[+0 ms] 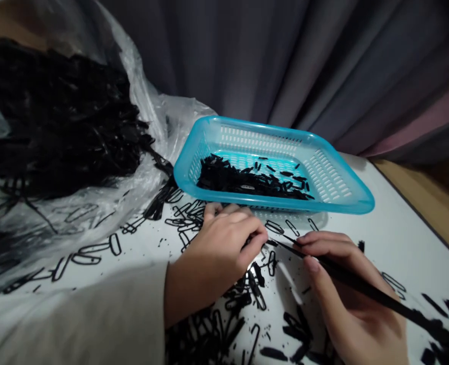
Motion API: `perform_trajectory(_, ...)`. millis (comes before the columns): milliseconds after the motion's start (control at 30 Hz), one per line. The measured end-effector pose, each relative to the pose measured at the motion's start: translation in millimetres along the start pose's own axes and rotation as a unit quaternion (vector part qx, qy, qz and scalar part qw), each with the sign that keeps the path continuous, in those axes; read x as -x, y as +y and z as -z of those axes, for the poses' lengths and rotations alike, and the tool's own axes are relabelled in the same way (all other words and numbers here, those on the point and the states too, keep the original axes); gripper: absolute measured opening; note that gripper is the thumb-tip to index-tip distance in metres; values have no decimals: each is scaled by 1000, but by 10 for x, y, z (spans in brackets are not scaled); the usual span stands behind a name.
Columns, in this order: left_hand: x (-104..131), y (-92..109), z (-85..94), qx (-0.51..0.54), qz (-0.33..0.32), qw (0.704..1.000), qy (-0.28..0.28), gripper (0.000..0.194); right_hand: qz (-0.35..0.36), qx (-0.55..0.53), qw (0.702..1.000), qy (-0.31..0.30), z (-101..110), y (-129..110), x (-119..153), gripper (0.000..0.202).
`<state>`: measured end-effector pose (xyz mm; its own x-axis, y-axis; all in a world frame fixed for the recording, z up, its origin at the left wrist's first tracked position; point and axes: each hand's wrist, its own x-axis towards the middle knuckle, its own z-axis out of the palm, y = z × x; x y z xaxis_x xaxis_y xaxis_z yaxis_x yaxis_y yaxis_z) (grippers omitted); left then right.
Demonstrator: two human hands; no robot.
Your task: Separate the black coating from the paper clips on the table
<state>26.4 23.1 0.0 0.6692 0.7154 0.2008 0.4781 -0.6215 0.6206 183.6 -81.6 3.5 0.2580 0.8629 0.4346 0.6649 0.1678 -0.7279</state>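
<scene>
My right hand (361,299) grips a slim black tool that looks like tweezers (346,276), its two thin tips pointing left toward my other hand. My left hand (224,238) is curled in front of the basket, thumb and forefinger pinched together. A small black piece (272,243) shows at those fingertips, close to the tool's tips; its exact shape is too small to tell. Below lie black loop-shaped frames (256,289) and flat black strips (273,353), scattered over the white tabletop (133,276).
Just beyond my hands stands a blue perforated plastic basket (336,207), with many small black pieces (235,177) inside. At left, a clear plastic bag (144,101) holds a large heap of black strips (57,116). Grey curtains (224,56) hang behind the table.
</scene>
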Motion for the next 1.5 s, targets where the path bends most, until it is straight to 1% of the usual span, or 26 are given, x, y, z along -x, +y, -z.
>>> perform_trajectory(100,8,1,3,0,-14,1000,15,16,7,-9,1000,11,-8,-11,9,5)
perform_trajectory(233,4,5,3,24,-7,1000,13,15,18,-21,999,26,-22,-18,7,5)
perform_trajectory(433,-10,-21,-49,32,-15,998,50,18,35,-26,999,33,-41,-30,-7,4)
perform_trajectory(567,2,-25,-36,34,-11,999,35,16,20,-17,999,30,-34,-59,-10,4)
perform_trajectory(700,24,-12,6,36,-7,999,18,15,18,9,1000,-1,4,-46,-2,4)
perform_trajectory(833,34,14,42,49,15,999,5,13,30,24,999,-20,23,5,19,6)
perform_trajectory(933,32,27,61,39,26,999,-9,12,16,38,999,-31,12,11,20,9)
perform_trajectory(1033,26,23,62,35,24,999,-11,11,-4,42,998,-56,0,-18,-4,15)
perform_trajectory(1133,22,10,50,37,20,999,-3,11,12,32,996,-82,-9,-55,-32,16)
perform_trajectory(1300,19,15,47,52,37,998,-7,13,21,22,998,-56,-16,-89,-51,13)
perform_trajectory(1500,1,20,53,58,27,998,-15,11,7,-6,998,-69,-4,-93,-48,12)
